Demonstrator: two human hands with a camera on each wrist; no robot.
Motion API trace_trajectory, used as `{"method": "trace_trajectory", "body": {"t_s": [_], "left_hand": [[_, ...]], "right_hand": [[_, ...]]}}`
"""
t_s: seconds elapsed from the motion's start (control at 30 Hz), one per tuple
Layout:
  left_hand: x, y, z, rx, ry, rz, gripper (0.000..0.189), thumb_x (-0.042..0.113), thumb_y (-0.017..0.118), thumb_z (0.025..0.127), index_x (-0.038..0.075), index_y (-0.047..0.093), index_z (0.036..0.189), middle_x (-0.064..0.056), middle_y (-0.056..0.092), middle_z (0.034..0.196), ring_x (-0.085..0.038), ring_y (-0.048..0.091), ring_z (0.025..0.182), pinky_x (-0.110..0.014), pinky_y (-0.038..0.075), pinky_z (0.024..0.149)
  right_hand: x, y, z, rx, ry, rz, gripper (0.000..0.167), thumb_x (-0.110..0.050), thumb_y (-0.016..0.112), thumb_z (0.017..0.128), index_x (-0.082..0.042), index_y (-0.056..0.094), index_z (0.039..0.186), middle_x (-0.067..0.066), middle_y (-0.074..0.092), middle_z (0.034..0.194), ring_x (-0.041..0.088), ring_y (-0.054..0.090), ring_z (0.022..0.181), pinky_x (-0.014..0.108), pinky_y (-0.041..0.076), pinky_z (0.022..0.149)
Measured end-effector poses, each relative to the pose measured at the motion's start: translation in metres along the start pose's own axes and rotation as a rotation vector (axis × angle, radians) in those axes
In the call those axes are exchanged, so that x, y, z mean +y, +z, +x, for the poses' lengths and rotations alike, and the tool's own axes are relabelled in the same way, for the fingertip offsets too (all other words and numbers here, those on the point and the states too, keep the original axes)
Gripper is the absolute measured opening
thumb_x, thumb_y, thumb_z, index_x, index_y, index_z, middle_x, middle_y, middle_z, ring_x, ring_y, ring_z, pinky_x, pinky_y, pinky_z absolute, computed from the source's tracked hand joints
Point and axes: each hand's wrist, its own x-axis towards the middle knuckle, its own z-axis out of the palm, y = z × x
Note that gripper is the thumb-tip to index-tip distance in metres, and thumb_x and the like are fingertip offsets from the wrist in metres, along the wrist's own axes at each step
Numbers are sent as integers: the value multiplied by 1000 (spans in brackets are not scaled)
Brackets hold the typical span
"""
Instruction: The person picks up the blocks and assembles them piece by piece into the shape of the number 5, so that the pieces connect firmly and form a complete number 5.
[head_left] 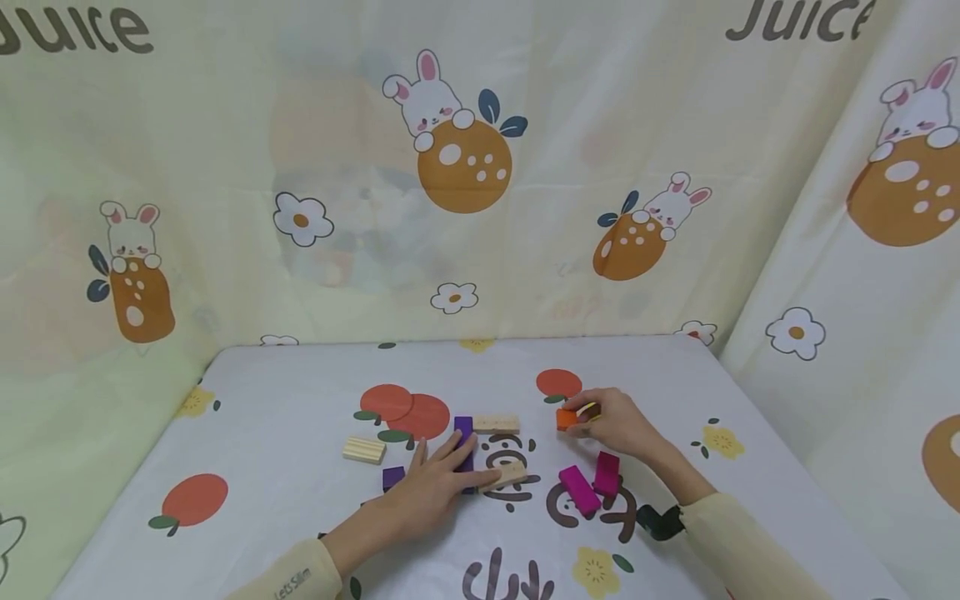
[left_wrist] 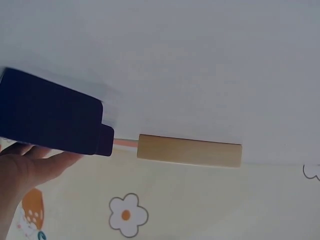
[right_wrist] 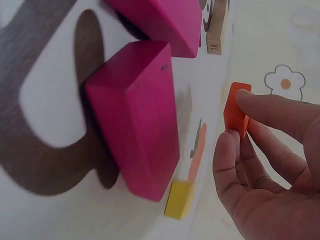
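Note:
In the head view, my left hand [head_left: 423, 492] lies with fingers spread over a long purple block [head_left: 464, 427], its thumb reaching to a plain wooden block [head_left: 512, 475]. My right hand [head_left: 618, 427] pinches a small orange block [head_left: 566, 420] between thumb and fingers; the right wrist view shows the orange block [right_wrist: 234, 112] held upright. A yellow block [right_wrist: 180, 200] sits near that hand. Two magenta blocks [head_left: 579, 490] lie below it. Dark purple blocks [left_wrist: 50, 112] stand close to the left fingers in the left wrist view, partly covering them.
Another plain wooden block [head_left: 497, 424] adjoins the purple block's far end. Ridged plain blocks [head_left: 364, 450] and a short purple block [head_left: 393, 477] lie left of it. A patterned cloth covers the table [head_left: 285, 517]; a printed curtain [head_left: 360, 275] stands behind.

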Motion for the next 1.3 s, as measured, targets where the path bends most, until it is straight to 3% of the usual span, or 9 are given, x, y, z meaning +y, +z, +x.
{"method": "trace_trajectory", "body": {"t_s": [0.43, 0.87, 1.07, 1.3], "left_hand": [[1, -1, -4, -13, -8, 13, 63, 3, 55, 105, 46, 56, 151, -13, 35, 173, -45, 24, 163, -85, 21, 119], [2, -3, -3, 2, 0, 26, 62, 3, 55, 105, 45, 57, 151, -14, 35, 173, -45, 25, 163, -86, 22, 117], [2, -2, -1, 7, 8, 44, 63, 3, 55, 104, 45, 56, 151, -15, 36, 172, -45, 26, 162, -86, 23, 117], [2, -2, 0, 3, 9, 51, 65, 1, 56, 103, 45, 57, 151, -14, 37, 172, -45, 28, 162, -86, 24, 116]], "right_hand": [[-7, 20, 11, -46, 4, -16, 29, 0, 83, 86, -7, 79, 114, 10, 74, 111, 20, 66, 91, 30, 61, 73], [-14, 30, 25, -87, -56, -46, 28, -1, 86, 84, -6, 81, 111, 8, 78, 106, 18, 66, 89, 31, 62, 79], [-14, 32, 29, -98, -82, -60, 28, 1, 86, 83, -4, 81, 110, 8, 78, 103, 18, 67, 86, 28, 60, 75], [-16, 36, 33, -117, -98, -64, 28, 4, 84, 83, -2, 81, 109, 9, 79, 104, 18, 69, 87, 33, 63, 79]]}}
